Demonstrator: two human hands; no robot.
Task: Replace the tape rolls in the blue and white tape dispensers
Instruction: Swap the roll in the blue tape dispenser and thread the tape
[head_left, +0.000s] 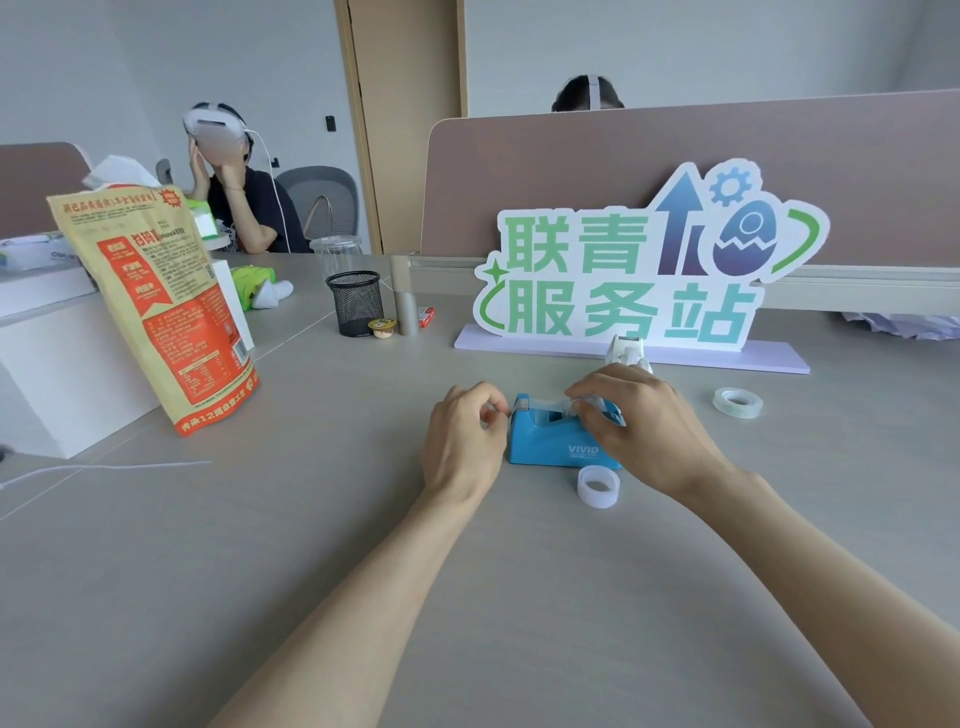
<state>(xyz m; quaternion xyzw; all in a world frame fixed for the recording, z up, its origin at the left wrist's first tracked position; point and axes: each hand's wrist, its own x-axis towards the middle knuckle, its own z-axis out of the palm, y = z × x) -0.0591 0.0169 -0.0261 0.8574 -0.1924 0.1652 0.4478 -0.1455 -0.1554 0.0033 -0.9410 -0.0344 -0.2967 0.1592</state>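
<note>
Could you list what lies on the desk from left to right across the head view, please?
Snack bag → mesh pen cup → left hand → blue tape dispenser → right hand → loose tape roll.

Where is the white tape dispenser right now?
In the head view, the white dispenser stands right of centre, just behind the right hand and in front of the sign's base.
</note>
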